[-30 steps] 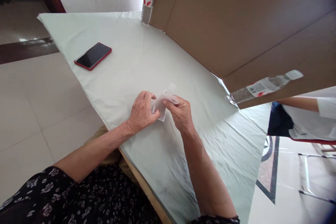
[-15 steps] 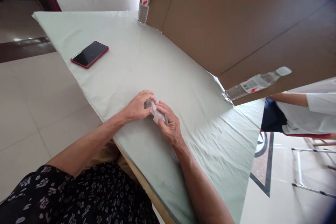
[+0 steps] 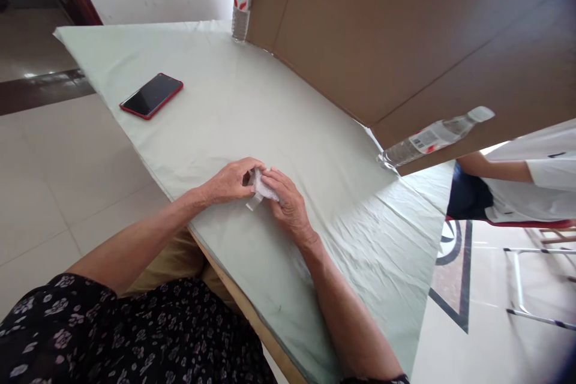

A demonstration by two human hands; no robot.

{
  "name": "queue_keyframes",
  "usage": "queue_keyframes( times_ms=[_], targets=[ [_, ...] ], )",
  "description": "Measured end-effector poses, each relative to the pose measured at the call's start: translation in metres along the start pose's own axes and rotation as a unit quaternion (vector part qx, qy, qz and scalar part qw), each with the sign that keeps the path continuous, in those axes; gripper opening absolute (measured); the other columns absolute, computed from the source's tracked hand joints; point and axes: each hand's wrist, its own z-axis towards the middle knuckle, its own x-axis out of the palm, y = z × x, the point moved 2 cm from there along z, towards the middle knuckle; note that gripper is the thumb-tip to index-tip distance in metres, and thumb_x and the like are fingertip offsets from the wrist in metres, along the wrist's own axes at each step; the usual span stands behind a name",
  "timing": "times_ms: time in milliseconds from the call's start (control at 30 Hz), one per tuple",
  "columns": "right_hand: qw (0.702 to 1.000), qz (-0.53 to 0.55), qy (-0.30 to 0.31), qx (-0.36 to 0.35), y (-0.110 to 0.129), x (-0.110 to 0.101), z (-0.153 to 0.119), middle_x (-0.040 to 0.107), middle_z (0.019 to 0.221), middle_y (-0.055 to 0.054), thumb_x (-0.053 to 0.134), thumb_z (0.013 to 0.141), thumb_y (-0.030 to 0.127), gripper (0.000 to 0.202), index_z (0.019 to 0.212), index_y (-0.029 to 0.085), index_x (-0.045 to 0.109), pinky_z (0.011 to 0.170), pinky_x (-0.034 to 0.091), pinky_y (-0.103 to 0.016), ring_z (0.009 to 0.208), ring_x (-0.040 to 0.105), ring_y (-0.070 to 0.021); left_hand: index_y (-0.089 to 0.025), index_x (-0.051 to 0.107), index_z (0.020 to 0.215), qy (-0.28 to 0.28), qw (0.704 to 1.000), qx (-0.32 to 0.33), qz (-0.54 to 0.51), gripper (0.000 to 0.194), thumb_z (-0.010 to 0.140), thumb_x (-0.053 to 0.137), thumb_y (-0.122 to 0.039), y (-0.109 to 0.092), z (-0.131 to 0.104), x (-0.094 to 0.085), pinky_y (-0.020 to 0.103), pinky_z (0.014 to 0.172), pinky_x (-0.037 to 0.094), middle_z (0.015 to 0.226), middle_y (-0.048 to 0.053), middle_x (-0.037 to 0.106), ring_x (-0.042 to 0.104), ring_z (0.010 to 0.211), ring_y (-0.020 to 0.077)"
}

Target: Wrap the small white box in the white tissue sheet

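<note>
Between my two hands, over the near part of the cloth-covered table (image 3: 216, 96), is a small whitish, translucent object (image 3: 264, 187). A pale flap-like piece (image 3: 254, 201) sticks out from its lower side. Its exact kind cannot be made out. My left hand (image 3: 234, 180) curls its fingers and thumb around the left end. My right hand (image 3: 288, 203) lies over the right end, fingers on top and thumb underneath. Fingers cover much of the object. A faint clear shape (image 3: 302, 267) shows beside my right forearm, too indistinct to name.
A phone in a red case (image 3: 152, 96) lies at left. A brown cardboard panel (image 3: 360, 30) stands along the far side, with a water bottle (image 3: 242, 3) and another bottle (image 3: 434, 139) against it. Past the panel, a person in a white sleeve (image 3: 551, 172) sits at right.
The object has been turned in my hands. Its lower piece now sticks out on the left, below my left fingers, and my right fingers lie flatter over it. The view has shifted slightly.
</note>
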Motion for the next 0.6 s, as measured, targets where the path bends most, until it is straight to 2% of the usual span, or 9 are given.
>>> queue_keyframes(
  times_ms=[67,133,200,267,300,367,433,500,600],
  targets=[
    [0.998,0.044,0.005,0.053,-0.002,-0.007,0.009,0.069,0.136,-0.006,0.053,0.096,0.027,0.035,0.128,0.03,0.068,0.118,0.043,-0.051,0.137,0.057,-0.0264,-0.017,0.066,0.105,-0.01,0.998,-0.052,-0.043,0.036,0.071,0.061,-0.023,-0.004,0.006,-0.003,0.028,0.076,0.052,0.098,0.004,0.071,0.065,0.084,0.0165],
    [0.986,0.114,0.012,0.119,-0.005,-0.013,0.019,0.069,0.135,-0.006,0.06,0.095,0.04,0.04,0.133,0.029,0.065,0.113,0.048,-0.05,0.128,0.063,-0.0277,-0.017,0.066,0.094,-0.013,0.989,-0.122,-0.08,0.026,0.072,0.062,-0.028,-0.008,0.012,-0.005,0.025,0.064,0.048,0.083,0.001,0.067,0.061,0.071,0.014],
    [0.966,0.191,0.024,0.175,-0.009,-0.016,0.026,0.068,0.136,-0.009,0.071,0.087,0.052,0.063,0.143,0.028,0.055,0.106,0.052,-0.049,0.122,0.066,-0.029,-0.017,0.064,0.086,-0.006,0.974,-0.203,-0.098,0.022,0.075,0.062,-0.035,-0.011,0.019,-0.006,0.025,0.055,0.043,0.072,0.0,0.062,0.056,0.061,0.013],
    [0.948,0.239,0.028,0.21,-0.014,-0.016,0.031,0.067,0.135,-0.011,0.08,0.077,0.056,0.085,0.149,0.027,0.047,0.102,0.054,-0.049,0.119,0.067,-0.0303,-0.017,0.062,0.079,-0.002,0.967,-0.246,-0.068,0.023,0.077,0.061,-0.04,-0.011,0.025,-0.004,0.026,0.052,0.039,0.066,-0.001,0.058,0.052,0.056,0.013],
    [0.942,0.25,0.024,0.221,-0.017,-0.015,0.033,0.067,0.135,-0.012,0.083,0.073,0.056,0.09,0.15,0.027,0.045,0.102,0.055,-0.048,0.118,0.067,-0.0305,-0.018,0.059,0.075,-0.012,0.969,-0.243,-0.034,0.024,0.079,0.059,-0.041,-0.011,0.027,-0.004,0.027,0.053,0.037,0.064,-0.001,0.057,0.05,0.056,0.0132],
    [0.934,0.267,0.003,0.237,-0.023,-0.012,0.035,0.069,0.131,-0.011,0.084,0.071,0.056,0.09,0.147,0.026,0.047,0.101,0.055,-0.048,0.115,0.068,-0.0301,-0.019,0.052,0.065,-0.046,0.978,-0.198,0.044,0.03,0.081,0.056,-0.044,-0.011,0.031,-0.003,0.028,0.056,0.034,0.061,-0.001,0.052,0.047,0.06,0.0141],
    [0.923,0.289,-0.019,0.252,-0.029,-0.007,0.036,0.073,0.124,-0.01,0.082,0.073,0.058,0.086,0.145,0.026,0.048,0.1,0.055,-0.047,0.111,0.07,-0.0292,-0.02,0.047,0.062,-0.065,0.985,-0.148,0.061,0.039,0.085,0.052,-0.05,-0.01,0.032,-0.001,0.028,0.059,0.034,0.063,0.0,0.05,0.046,0.064,0.0147],
    [0.913,0.307,-0.034,0.265,-0.035,-0.001,0.038,0.075,0.117,-0.009,0.081,0.074,0.06,0.085,0.144,0.025,0.048,0.099,0.055,-0.047,0.109,0.07,-0.0285,-0.019,0.052,0.068,-0.041,0.991,-0.125,0.006,0.041,0.088,0.048,-0.054,-0.008,0.031,0.002,0.028,0.06,0.037,0.067,0.0,0.052,0.048,0.067,0.0153],
    [0.913,0.308,-0.047,0.264,-0.041,0.005,0.04,0.075,0.116,-0.008,0.081,0.071,0.062,0.084,0.14,0.024,0.052,0.101,0.054,-0.046,0.11,0.07,-0.0283,-0.016,0.063,0.093,-0.005,0.992,-0.114,-0.057,0.035,0.088,0.051,-0.048,-0.008,0.027,0.006,0.028,0.066,0.042,0.082,0.002,0.063,0.055,0.075,0.0172]
  ],
)
